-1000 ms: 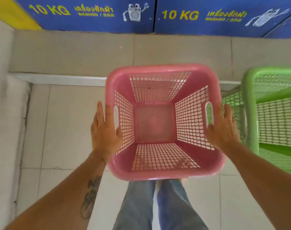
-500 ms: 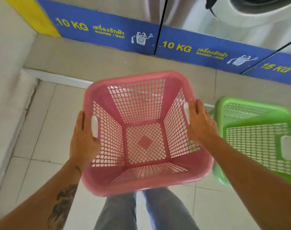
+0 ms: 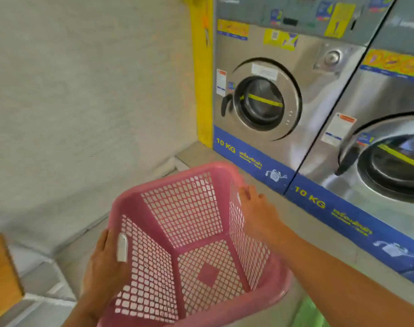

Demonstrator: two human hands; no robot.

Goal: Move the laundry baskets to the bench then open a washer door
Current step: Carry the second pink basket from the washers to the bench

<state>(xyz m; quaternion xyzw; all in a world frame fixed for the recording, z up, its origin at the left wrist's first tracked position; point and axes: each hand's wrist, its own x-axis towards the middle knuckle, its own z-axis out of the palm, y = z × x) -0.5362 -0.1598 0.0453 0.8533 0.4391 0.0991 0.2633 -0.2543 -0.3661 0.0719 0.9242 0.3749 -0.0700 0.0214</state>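
I hold an empty pink laundry basket (image 3: 189, 246) in the air in front of me, tilted. My left hand (image 3: 104, 265) grips its left handle slot, and my right hand (image 3: 258, 213) grips its right rim. A sliver of the green basket (image 3: 307, 315) shows at the bottom, under my right forearm. Two steel front-load washers stand ahead on the right. The left washer's round door (image 3: 262, 100) is closed, with a black handle on its left. The right washer's door (image 3: 395, 161) is closed too and partly cut off. A wooden bench corner (image 3: 0, 272) sits at the far left edge.
A grey wall (image 3: 83, 90) fills the left side, and a yellow post (image 3: 202, 74) stands between it and the washers. Blue "10 KG" strips run along the washer bases above a low concrete step (image 3: 196, 156). Pale floor tiles lie below.
The pink basket has risen off the floor and swung left with both hands on it. The view has lifted from the floor to the washer doors; the green basket has nearly left the frame.
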